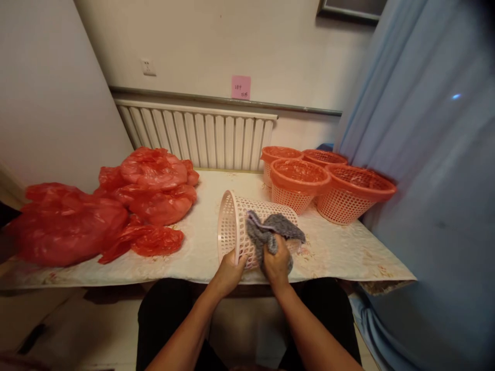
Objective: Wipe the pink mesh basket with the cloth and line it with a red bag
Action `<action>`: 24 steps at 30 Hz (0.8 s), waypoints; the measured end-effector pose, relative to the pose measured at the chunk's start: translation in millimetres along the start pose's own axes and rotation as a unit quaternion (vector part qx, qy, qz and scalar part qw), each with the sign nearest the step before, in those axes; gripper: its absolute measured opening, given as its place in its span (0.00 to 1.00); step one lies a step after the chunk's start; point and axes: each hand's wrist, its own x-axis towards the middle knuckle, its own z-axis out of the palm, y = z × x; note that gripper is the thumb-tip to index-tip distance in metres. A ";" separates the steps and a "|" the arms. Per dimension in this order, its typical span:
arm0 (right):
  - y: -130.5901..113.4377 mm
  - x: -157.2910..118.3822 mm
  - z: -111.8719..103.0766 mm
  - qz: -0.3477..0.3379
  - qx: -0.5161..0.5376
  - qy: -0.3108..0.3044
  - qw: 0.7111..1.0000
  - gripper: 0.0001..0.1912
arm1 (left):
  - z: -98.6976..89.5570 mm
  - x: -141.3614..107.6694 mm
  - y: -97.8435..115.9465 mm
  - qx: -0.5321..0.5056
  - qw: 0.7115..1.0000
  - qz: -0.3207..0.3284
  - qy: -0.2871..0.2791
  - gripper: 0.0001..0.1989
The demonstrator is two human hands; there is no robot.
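A pale pink perforated basket [228, 226] lies on its side at the table's front edge, its open mouth facing left. My left hand [229, 273] grips the lower part of its rim, the thumb on the outside. Bunched in my right hand [277, 263] is a grey cloth [284, 226], pressed against the basket's outer side. The cloth hides part of the basket wall and its base end.
Several similar baskets lined with red bags [296, 190] stand upright at the back right, beside a blue curtain [433, 185]. Filled red plastic bags [73, 221] lie on the left of the table [209, 180]. A white radiator [204, 134] is behind.
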 end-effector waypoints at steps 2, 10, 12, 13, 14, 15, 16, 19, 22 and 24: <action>-23.6 -4.7 6.6 -0.059 0.021 -0.058 0.996 0.12 | 0.2 0.0 -2.4 0.013 1.000 0.020 0.000 0.14; -48.0 50.6 15.8 -0.105 -0.007 -0.117 0.988 0.15 | 3.2 -5.6 -9.6 0.045 0.999 0.001 0.023 0.14; -38.6 70.8 12.7 -0.105 -0.017 -0.140 0.984 0.16 | 5.5 -8.8 -12.2 0.037 0.999 0.010 0.024 0.15; -31.4 80.1 10.0 -0.098 -0.023 -0.145 0.984 0.17 | 6.8 -10.9 -14.2 0.035 0.999 0.015 0.023 0.15; -22.5 88.6 6.4 -0.087 -0.031 -0.147 0.985 0.17 | 8.0 -13.1 -16.5 0.033 0.999 0.019 0.021 0.15; -12.1 95.9 2.1 -0.073 -0.043 -0.144 0.986 0.16 | 9.1 -15.5 -19.0 0.030 0.999 0.023 0.017 0.16; -0.6 101.8 -2.8 -0.058 -0.060 -0.135 0.987 0.16 | 9.7 -17.9 -21.4 0.025 0.999 0.028 0.012 0.16; 33.3 110.1 -18.3 -0.022 -0.116 -0.093 0.989 0.15 | 9.2 -23.4 -26.2 0.010 0.999 0.053 -0.002 0.17; 53.3 104.6 -29.1 0.002 -0.157 -0.048 0.986 0.14 | 5.6 -23.4 -22.8 -0.013 0.998 0.048 -0.023 0.18; 56.1 97.1 -31.4 0.005 -0.172 -0.029 0.985 0.14 | 3.2 -19.3 -14.1 -0.035 0.999 0.024 -0.019 0.19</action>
